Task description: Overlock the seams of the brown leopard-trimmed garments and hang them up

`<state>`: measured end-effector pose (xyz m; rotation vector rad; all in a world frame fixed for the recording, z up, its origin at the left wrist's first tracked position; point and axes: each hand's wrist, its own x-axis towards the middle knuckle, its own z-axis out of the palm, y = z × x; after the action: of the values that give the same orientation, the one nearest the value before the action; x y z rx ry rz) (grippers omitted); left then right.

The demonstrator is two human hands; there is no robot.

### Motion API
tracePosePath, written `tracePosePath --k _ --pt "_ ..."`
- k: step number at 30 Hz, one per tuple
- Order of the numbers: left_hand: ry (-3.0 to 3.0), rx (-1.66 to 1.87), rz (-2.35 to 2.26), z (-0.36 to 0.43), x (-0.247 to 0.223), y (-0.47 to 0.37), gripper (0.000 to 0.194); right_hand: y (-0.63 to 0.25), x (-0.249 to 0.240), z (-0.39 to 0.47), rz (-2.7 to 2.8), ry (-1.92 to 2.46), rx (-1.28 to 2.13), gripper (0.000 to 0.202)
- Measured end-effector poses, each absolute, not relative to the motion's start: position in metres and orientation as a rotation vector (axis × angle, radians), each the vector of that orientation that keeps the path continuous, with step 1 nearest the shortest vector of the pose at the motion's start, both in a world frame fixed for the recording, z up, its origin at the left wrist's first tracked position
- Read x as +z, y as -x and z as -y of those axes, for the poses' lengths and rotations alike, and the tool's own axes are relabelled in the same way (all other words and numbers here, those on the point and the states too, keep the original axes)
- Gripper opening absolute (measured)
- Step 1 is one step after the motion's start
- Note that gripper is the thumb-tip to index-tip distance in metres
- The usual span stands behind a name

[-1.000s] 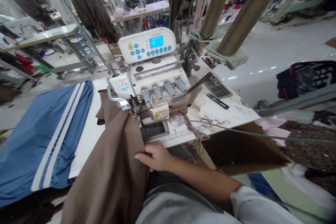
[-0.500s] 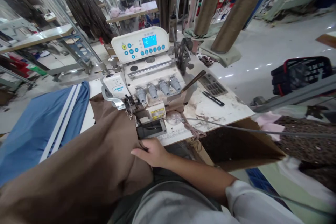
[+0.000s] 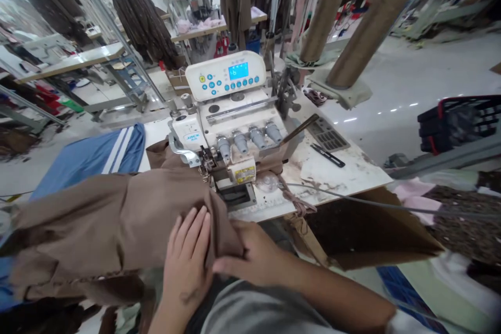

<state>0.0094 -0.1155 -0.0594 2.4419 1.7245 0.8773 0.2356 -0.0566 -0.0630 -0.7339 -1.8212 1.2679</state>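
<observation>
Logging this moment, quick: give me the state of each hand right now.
Left hand: open, laid on top of the brown fabric.
Right hand: closed, holding the near edge of the brown fabric.

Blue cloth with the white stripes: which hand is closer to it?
Left. The left hand lies on the brown fabric, right of the blue cloth and nearer the camera. The right hand grips the brown fabric's edge, farther right.
</observation>
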Motion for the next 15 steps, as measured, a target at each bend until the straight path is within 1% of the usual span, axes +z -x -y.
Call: tracePosePath --k 2,4,6,8,10,11,13,15 --pt "-1.984 1.075 -1.824 0.107 -0.052 -0.001 0.04 -0.241 -0.057 0.058 1.701 0.666 1.423 0.041" --pt "-1.538 1.213 -1.922 0.102 -0.041 0.011 0.04 -0.237 -0.056 0.049 1.552 0.731 1.586 0.039" --pt "-1.253 1.272 -1.936 0.097 -0.03 0.018 0.048 -0.225 -0.057 0.036 1.411 0.732 1.763 0.045" --pt "-1.065 1.317 -1.865 0.088 -0.022 0.02 0.054 -0.211 -0.06 0.026 1.363 0.682 1.832 0.05" --pt "-1.029 1.369 -1.85 0.078 -0.02 0.019 0.054 -0.199 -0.064 0.024 1.409 0.75 1.73 0.048" --pt "-1.086 1.407 -1.89 0.072 -0.021 0.019 0.051 -0.196 -0.066 0.024 1.46 0.821 1.633 0.049" --pt "-1.219 1.458 -1.983 0.062 -0.024 0.021 0.044 -0.196 -0.07 0.026 1.572 0.938 1.381 0.053" --pt "-1.347 1.434 -2.048 0.056 -0.025 0.024 0.039 -0.202 -0.073 0.026 1.628 0.97 1.133 0.054"
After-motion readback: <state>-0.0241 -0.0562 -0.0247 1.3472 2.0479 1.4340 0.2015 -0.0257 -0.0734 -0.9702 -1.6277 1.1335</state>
